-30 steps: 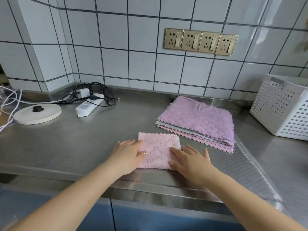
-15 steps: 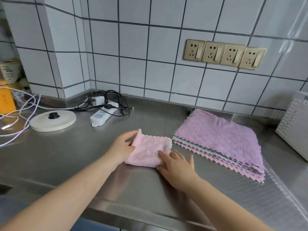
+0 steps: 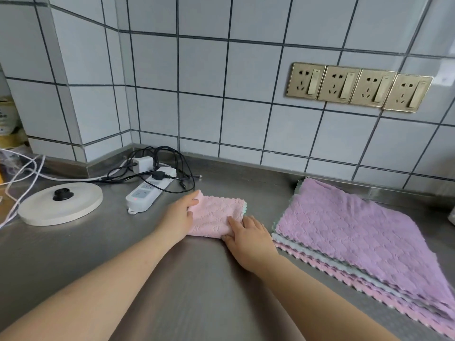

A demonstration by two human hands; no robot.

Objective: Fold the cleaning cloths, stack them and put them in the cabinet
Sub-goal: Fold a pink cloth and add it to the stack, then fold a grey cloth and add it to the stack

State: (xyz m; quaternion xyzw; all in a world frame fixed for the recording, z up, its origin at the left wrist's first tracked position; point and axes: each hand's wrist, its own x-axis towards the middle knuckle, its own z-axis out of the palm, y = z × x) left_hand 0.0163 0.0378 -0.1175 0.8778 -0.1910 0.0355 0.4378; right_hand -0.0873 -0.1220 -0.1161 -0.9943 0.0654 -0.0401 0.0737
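Folding step: left hand (image 3: 177,219) pinches the folded pink cloth (image 3: 214,215) at frame centre, right hand (image 3: 248,238) fingers flat, seemingly pressing it; next, square edges and start the stack.

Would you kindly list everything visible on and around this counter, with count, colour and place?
folded cloth: one, pink, counter centre
cloth pile: several unfolded, purple on top, right
power strip: one, white, behind the folded cloth to the left
charger: one, white, plugged into the strip
cables: black tangle by the strip; white ones far left
round base: one, cream with black knob, left
wall sockets: four, gold, tiled wall
counter: one, steel
left hand: grips the folded cloth's left edge
right hand: flat on its near right corner
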